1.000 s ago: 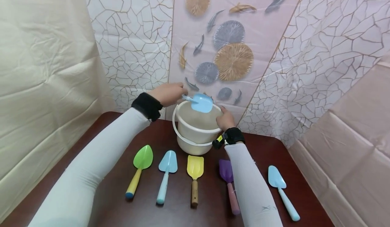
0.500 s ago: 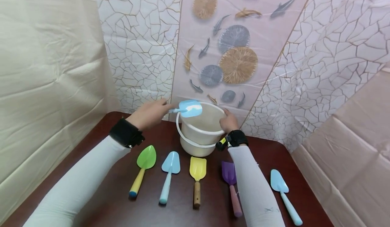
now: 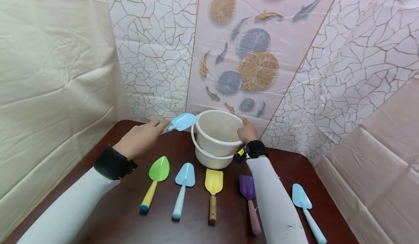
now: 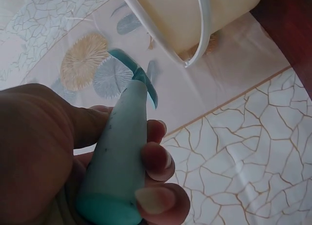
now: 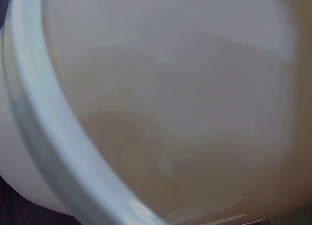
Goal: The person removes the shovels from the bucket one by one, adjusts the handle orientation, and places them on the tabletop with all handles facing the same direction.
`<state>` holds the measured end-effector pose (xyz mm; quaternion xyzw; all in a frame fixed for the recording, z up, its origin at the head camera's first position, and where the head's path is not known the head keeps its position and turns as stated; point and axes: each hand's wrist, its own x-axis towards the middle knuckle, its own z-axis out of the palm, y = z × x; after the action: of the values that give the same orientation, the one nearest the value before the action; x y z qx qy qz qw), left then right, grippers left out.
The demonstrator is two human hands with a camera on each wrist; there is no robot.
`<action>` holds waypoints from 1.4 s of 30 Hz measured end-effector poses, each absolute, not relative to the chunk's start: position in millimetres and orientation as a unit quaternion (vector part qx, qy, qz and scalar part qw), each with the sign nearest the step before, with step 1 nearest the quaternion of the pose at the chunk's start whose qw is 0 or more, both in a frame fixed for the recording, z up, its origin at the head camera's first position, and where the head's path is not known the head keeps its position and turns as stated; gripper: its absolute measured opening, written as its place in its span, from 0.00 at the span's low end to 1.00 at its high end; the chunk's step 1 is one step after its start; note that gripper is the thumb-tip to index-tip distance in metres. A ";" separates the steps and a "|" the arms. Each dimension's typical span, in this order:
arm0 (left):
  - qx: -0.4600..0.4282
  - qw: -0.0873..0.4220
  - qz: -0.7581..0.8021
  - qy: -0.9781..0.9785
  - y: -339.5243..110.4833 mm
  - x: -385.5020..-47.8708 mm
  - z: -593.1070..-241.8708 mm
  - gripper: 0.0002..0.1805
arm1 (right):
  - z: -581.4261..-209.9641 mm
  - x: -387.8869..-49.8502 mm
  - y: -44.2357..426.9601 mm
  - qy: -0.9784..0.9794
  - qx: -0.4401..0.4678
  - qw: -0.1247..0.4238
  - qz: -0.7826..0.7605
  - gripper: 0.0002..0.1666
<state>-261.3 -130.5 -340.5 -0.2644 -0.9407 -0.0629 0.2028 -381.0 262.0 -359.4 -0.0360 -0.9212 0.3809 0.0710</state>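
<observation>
My left hand (image 3: 140, 136) grips a light blue trowel (image 3: 183, 121) in the air, just left of a cream-white bucket (image 3: 214, 149). In the left wrist view my fingers and thumb curl round its pale, teal-ended handle (image 4: 119, 142), and the blade shows nearly edge-on. My right hand (image 3: 247, 132) holds the bucket's right rim, thumb uppermost; some of its fingers are hidden. The bucket stands at the back of the table, its white handle hanging down in front. Close up, the right wrist view is filled by the bucket's inner wall (image 5: 195, 88) and rim.
Several hand trowels lie in a row on the dark red table (image 3: 131, 226): green (image 3: 159, 169), light blue (image 3: 185, 175), yellow (image 3: 214, 181), purple (image 3: 247, 186), and another light blue trowel (image 3: 302, 197) at far right. Patterned cloth (image 3: 157, 55) hangs behind.
My left hand has moved left and down, carrying the light blue trowel from above the bucket to outside its left rim. The right hand keeps its hold on the bucket. The view has shifted slightly.
</observation>
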 end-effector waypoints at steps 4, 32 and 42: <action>-0.259 0.202 -0.065 -0.942 -137.4 -253.0 -344.2 0.32 | -359.4 -381.7 263.2 -0.918 -0.042 0.068 0.388 0.46; -0.126 0.097 -0.094 -0.983 -224.9 -182.9 -447.3 0.11 | -356.1 -374.2 259.1 -0.920 -0.042 0.070 0.383 0.45; -0.110 0.086 -0.098 -0.985 -236.6 -178.4 -458.8 0.11 | -358.8 -377.8 259.7 -0.922 -0.040 0.071 0.378 0.47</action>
<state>-178.4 -236.6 -458.8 -0.1104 -0.9854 -0.0976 0.0856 -377.8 259.7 -358.8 -0.0398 -0.9222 0.3781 0.0713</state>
